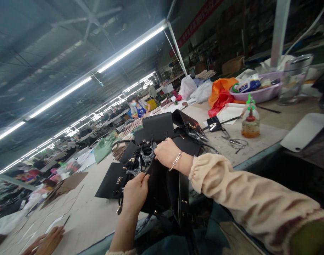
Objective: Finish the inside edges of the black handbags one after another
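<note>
A black handbag (pixel 159 187) with gold-coloured metal fittings hangs at the table's near edge, in front of me. My left hand (pixel 135 193) is closed on its upper edge, thumb on top. Farther along the same edge, my right hand (pixel 167 154), with a bracelet at the wrist, is closed too; its fingertips are partly hidden. Clear plastic wrap (pixel 147 156) covers parts beside my fingers. Just beyond lie more black bags, one with an upright flap (pixel 158 126) and another with a flap (pixel 110 180) spread to the left.
On the right stand a glue bottle (pixel 250 124) with a green top, scissors (pixel 238 142), a lilac basin (pixel 268 86) and a glass jar (pixel 295 81). Another person's hands (pixel 49 241) work at lower left. A person in a blue apron (pixel 140 110) is farther back.
</note>
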A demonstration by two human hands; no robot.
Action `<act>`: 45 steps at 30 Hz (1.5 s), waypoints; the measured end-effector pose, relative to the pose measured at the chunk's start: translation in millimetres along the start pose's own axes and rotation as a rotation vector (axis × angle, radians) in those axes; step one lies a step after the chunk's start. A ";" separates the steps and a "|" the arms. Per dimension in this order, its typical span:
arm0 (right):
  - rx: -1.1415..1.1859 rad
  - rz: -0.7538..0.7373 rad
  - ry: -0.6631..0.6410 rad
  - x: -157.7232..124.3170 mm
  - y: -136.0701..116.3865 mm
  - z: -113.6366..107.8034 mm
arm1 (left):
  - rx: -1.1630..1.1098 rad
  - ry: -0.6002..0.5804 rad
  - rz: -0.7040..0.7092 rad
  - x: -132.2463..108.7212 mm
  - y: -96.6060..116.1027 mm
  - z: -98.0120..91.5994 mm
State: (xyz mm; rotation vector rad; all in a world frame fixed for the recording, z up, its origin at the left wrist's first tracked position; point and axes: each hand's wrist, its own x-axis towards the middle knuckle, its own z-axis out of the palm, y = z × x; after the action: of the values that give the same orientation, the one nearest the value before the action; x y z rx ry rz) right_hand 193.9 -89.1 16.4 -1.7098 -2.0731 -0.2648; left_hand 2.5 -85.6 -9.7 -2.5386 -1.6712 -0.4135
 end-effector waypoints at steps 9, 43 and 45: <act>0.040 -0.038 -0.001 -1.7 4.0 -1.3 | 0.111 -0.054 -0.008 -0.2 5.6 -3.6; 0.019 -0.056 -0.013 2.1 19.9 3.1 | 0.093 -0.020 -0.005 50.8 42.6 10.9; 0.019 -0.060 0.000 1.9 19.6 3.4 | 0.116 -0.021 -0.004 50.2 44.2 11.5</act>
State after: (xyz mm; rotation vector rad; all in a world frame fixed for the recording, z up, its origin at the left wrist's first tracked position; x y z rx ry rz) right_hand 211.8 -81.7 11.8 -1.6391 -2.1222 -0.2633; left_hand 63.5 -56.4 -3.8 -2.4654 -1.6567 -0.2825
